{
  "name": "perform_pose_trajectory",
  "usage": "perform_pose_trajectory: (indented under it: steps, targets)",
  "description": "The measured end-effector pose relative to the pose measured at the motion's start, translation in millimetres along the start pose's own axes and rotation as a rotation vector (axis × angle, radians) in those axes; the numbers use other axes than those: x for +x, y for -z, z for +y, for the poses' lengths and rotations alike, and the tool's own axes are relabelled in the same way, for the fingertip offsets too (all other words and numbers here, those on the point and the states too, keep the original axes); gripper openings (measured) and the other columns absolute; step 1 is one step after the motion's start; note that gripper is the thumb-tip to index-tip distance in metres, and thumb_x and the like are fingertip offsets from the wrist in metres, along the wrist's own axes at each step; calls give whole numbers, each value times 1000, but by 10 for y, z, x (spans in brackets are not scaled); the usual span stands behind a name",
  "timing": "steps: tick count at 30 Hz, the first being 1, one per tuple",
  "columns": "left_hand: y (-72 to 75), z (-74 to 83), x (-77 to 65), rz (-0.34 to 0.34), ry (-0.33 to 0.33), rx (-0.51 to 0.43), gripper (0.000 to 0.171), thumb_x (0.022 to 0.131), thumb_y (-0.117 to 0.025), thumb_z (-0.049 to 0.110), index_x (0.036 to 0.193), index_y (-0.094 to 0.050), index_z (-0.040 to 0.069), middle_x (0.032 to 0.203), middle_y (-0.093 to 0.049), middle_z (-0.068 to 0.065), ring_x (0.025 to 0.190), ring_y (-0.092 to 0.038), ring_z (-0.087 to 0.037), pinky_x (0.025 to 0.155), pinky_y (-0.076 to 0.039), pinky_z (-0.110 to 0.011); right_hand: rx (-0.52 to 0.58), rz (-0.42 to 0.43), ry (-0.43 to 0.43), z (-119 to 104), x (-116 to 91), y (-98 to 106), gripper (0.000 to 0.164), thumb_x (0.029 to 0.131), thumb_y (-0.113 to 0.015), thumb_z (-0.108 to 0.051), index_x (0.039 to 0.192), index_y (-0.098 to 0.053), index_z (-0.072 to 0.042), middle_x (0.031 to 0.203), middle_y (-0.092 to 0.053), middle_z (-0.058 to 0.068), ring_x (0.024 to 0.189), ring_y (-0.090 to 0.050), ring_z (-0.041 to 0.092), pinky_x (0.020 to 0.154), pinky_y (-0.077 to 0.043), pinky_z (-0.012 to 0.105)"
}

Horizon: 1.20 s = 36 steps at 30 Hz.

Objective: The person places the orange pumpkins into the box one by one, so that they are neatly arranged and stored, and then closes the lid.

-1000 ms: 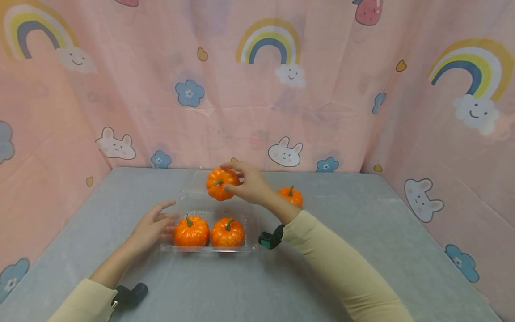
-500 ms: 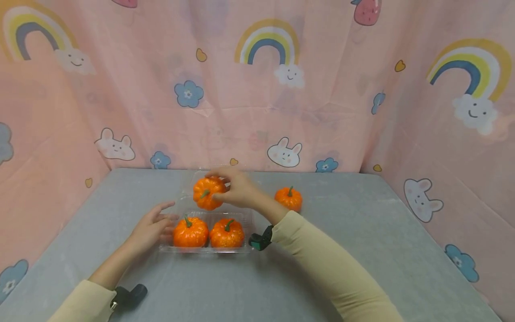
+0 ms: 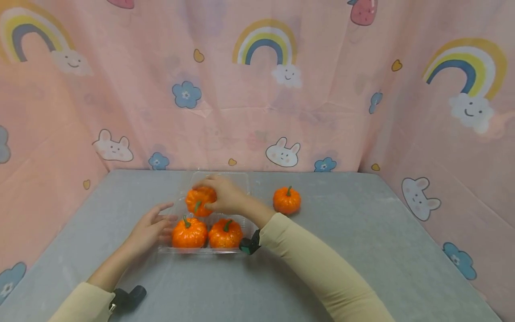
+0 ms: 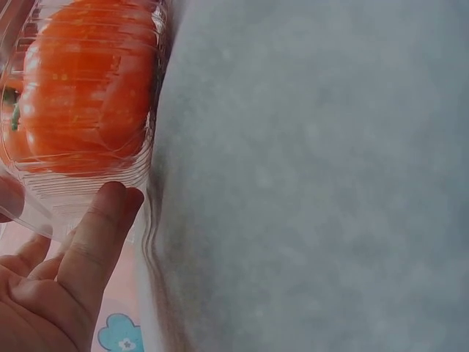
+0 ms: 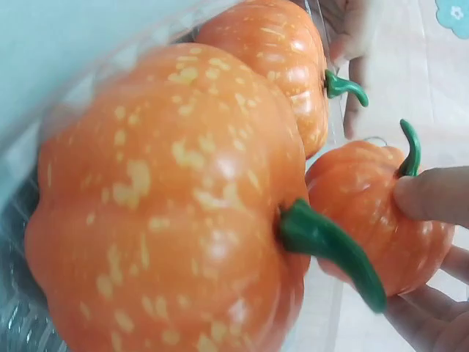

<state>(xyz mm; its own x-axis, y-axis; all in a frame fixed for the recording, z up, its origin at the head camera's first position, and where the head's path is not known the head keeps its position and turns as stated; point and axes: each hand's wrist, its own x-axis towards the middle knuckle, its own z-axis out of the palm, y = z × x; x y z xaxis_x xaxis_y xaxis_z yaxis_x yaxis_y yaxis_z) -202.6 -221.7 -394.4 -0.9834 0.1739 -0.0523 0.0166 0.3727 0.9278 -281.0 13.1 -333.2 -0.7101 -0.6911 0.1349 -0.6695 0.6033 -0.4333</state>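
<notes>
A pumpkin (image 3: 200,201) is pinched by the right hand (image 3: 225,195) over the tray's (image 3: 201,251) rear left slot; the tray's left wall is touched by the left hand (image 3: 150,228), fingers straight

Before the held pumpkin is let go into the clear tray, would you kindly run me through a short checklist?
1. Right hand grips the held pumpkin: ok.
2. Held pumpkin is over the back row of the clear plastic tray: ok.
3. Left hand steadies the tray's left side with straight fingers: ok.
4. Front row already holds two pumpkins: ok.
5. Held pumpkin rests on the tray floor: cannot tell.
6. Spare pumpkin on the table is clear of the tray: ok.
</notes>
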Motion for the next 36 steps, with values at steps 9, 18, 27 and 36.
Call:
perform_pose_trajectory:
  steps: [9, 18, 27, 36]
  targets:
    - [3, -22, -6, 3, -1, -3, 54, 101, -41, 12, 150, -22, 1, 137, -46, -36, 102, -67, -33, 80, -59, -37, -24, -25, 7, -38, 26, -71, 48, 84, -72, -9, 128, -60, -23, 133, -55, 1, 121, -53, 19, 103, -48, 33]
    - [4, -17, -14, 0, -1, 15, 54, 101, -41, 14, 150, -22, 2, 138, -46, -35, 103, -67, -34, 80, -59, -37, -112, -71, 14, -79, 69, -101, 48, 85, -71, -9, 130, -59, -22, 133, -57, 1, 122, -53, 19, 105, -46, 32]
    - [7, -15, 1, 6, -1, 23, 55, 100, -41, 13, 150, -22, 2, 137, -47, -35, 102, -67, -33, 79, -59, -36, -194, -121, 27, -155, 115, -95, 51, 85, -70, -7, 133, -58, -19, 134, -57, 2, 123, -54, 19, 106, -45, 31]
    - [-14, 8, -3, 5, 4, 14, 54, 100, -41, 12, 150, -22, 2, 136, -47, -36, 101, -67, -33, 79, -59, -38, -175, -150, -50, -166, 144, -69, 56, 84, -72, -6, 135, -54, -18, 135, -53, 6, 119, -56, 20, 103, -48, 32]
